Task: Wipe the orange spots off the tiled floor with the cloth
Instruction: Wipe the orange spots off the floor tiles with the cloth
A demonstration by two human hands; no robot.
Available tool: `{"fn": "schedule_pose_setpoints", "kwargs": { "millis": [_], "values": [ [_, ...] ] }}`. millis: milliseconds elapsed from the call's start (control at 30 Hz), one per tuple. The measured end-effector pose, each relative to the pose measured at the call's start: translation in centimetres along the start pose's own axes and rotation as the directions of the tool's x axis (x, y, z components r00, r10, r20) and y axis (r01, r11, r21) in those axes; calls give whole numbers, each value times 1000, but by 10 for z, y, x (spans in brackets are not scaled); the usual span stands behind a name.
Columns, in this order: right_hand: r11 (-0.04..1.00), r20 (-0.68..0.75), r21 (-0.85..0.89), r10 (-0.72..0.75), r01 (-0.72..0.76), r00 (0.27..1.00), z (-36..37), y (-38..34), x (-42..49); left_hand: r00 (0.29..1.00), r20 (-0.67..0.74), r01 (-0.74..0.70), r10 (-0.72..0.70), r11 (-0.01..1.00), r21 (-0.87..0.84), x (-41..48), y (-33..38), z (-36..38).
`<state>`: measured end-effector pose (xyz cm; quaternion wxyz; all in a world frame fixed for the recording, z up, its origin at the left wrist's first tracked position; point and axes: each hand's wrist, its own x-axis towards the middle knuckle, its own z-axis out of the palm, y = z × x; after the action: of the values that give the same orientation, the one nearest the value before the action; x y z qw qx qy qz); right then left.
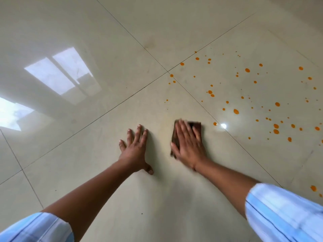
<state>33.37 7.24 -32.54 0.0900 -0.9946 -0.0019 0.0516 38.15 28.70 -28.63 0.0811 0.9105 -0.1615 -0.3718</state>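
Observation:
My right hand (187, 144) lies flat with straight fingers on a folded dark brown cloth (196, 126), pressing it onto the glossy beige tiled floor (104, 75). The hand and cloth look slightly blurred. Several orange spots (236, 111) are scattered over the tile to the right and beyond the cloth; the closest one (215, 124) lies just right of the cloth. My left hand (135, 147) rests flat on the floor to the left of the cloth, fingers spread, holding nothing.
Dark grout lines cross at a joint (168, 71) beyond my hands. Bright window reflections (61, 74) show on the left tiles. More orange spots (313, 188) lie at the right edge near my striped sleeve (283, 213).

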Motion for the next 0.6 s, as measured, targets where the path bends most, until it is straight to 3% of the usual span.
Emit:
{"fn": "schedule_pose_setpoints", "kwargs": {
  "millis": [67,133,233,333,533,600],
  "values": [
    [990,-2,15,141,-141,990,-2,-27,46,1000,3,6,-6,1000,0,2,0,2],
    [998,9,-7,59,-59,998,6,-48,37,1000,2,9,-9,1000,-1,2,1,1],
    [993,94,-27,-109,112,990,11,-40,-53,1000,19,3,-3,1000,11,-1,4,-3],
    [997,93,22,-74,72,993,5,-16,-96,999,36,8,-9,1000,25,-4,8,-8],
    [993,-3,14,121,-121,993,-1,-24,46,999,33,30,-33,997,76,-1,10,-5],
    [998,7,16,58,-58,998,0,-30,31,999,30,31,-35,994,106,-1,10,-7]
  ]
}}
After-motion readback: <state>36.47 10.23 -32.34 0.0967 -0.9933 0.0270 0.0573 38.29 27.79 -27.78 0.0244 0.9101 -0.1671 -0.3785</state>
